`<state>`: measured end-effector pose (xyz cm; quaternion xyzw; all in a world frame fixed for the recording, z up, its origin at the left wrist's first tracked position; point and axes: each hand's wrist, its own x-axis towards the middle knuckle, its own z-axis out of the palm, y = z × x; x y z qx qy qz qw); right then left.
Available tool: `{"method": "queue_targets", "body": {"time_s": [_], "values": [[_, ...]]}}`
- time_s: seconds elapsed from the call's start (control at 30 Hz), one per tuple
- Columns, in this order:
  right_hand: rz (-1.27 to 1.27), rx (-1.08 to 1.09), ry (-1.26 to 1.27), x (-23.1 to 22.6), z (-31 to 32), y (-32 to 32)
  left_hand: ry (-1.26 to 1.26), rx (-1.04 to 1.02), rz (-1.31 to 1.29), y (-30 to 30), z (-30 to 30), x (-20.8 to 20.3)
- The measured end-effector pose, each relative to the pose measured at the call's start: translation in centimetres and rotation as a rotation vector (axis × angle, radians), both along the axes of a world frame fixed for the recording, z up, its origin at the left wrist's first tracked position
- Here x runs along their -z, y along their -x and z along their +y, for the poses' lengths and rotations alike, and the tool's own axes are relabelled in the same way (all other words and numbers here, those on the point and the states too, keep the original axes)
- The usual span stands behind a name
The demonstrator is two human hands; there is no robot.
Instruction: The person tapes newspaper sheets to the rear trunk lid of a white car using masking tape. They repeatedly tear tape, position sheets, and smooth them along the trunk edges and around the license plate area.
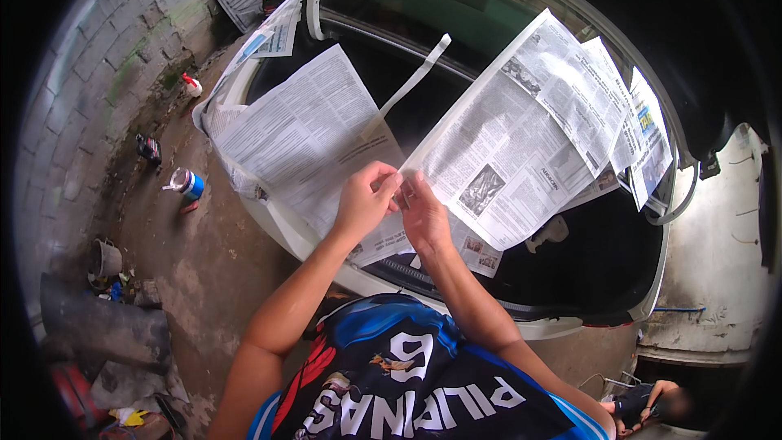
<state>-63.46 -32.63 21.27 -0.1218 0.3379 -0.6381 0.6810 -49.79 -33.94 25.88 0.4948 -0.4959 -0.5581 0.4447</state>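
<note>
The right-hand newspaper sheet (pixel 521 147) lies slantwise over the dark open rear of a white car (pixel 281 235), overlapping further pages on its right. At its lower left corner, the left hand (pixel 366 198) has thumb and fingers drawn together and the right hand (pixel 425 213) is partly curled; whether either grips paper cannot be told, as the fingers hide the contact. A second newspaper sheet (pixel 301 122) lies to the left. A loose pale strip (pixel 417 77) runs between the two across the dark opening.

Stained floor (pixel 224 257) on the left carries a can (pixel 191 185), a dark bottle (pixel 148 148), a white red-topped bottle (pixel 192 84) and a bucket (pixel 106 258), before a grey block wall (pixel 81 90). Another person (pixel 639 407) is at lower right.

Newsprint columns and photographs cover the sheets. The wearer's dark jersey (pixel 366 342) bears large white lettering and a numeral; the can's blue label is too small to read.
</note>
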Motion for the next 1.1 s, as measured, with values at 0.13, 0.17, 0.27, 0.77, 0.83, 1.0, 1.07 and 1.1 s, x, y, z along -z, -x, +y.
{"method": "queue_targets", "body": {"time_s": [0.13, 0.17, 0.27, 0.77, 0.83, 1.0, 1.07, 1.1], "values": [[0.073, 0.048, -0.015, 0.1, -0.4, -0.5, 0.072, -0.071, -0.013, 0.8, 0.0, 0.6], [0.101, -0.015, -0.042, 0.0, -0.5, -0.5, 0.058, -0.081, -0.035, 1.1, 0.1, 1.0], [0.158, -0.091, -0.078, -0.6, -0.6, -0.2, -0.104, -0.164, 0.255, 2.4, -0.2, 3.1], [-0.254, -0.021, -0.004, -12.5, 8.4, 5.4, -0.289, 0.457, -0.358, 14.7, 3.5, 17.9], [-0.239, 0.027, -0.064, -13.4, 8.8, 5.6, -0.137, 0.526, -0.588, 15.8, 3.9, 17.4], [-0.255, 0.03, -0.072, -15.1, 9.4, 7.0, 0.122, 0.408, -0.537, 15.5, 2.0, 9.8], [-0.286, 0.047, -0.089, -15.2, 9.7, 7.0, 0.228, 0.148, -0.2, 14.4, -1.3, 4.1], [-0.257, 0.036, -0.077, -15.1, 9.7, 6.8, 0.253, 0.037, 0.027, 13.5, -3.4, 0.8]]}}
